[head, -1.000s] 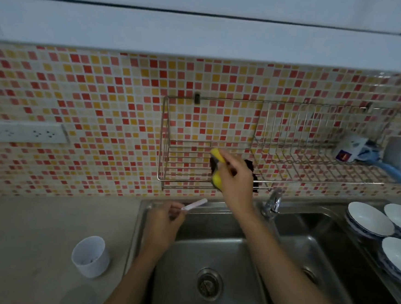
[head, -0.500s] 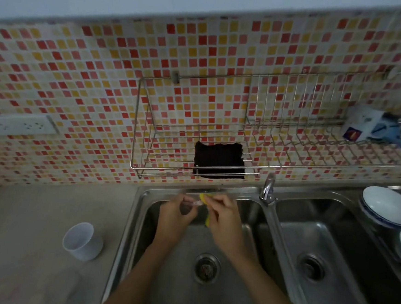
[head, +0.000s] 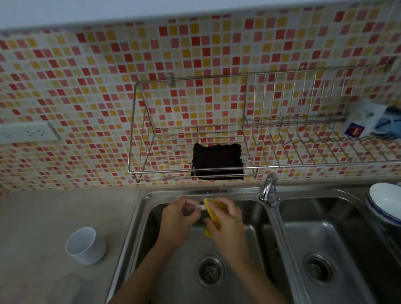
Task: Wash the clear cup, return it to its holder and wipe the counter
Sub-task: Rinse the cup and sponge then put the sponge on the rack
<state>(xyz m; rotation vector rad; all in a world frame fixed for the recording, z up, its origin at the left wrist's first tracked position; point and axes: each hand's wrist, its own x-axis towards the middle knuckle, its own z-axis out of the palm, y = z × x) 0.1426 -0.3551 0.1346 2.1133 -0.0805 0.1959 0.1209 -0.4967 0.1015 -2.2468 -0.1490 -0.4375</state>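
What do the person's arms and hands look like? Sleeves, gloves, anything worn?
Nothing worn that shows. The left hand and right hand are bare: no gloves, and no rings that I can make out in this dim, soft frame. The left forearm and right forearm are bare down to the bottom edge: no sleeves, watch or bracelet in view.

Home kitchen, double steel sink (head: 284, 230), mosaic tile backsplash (head: 79, 94), wall dish rack (head: 265, 166), bowls (head: 392, 205)

Left hand (head: 180, 218), right hand (head: 227, 223) — bare; forearms (head: 263, 284) bare to frame edge.
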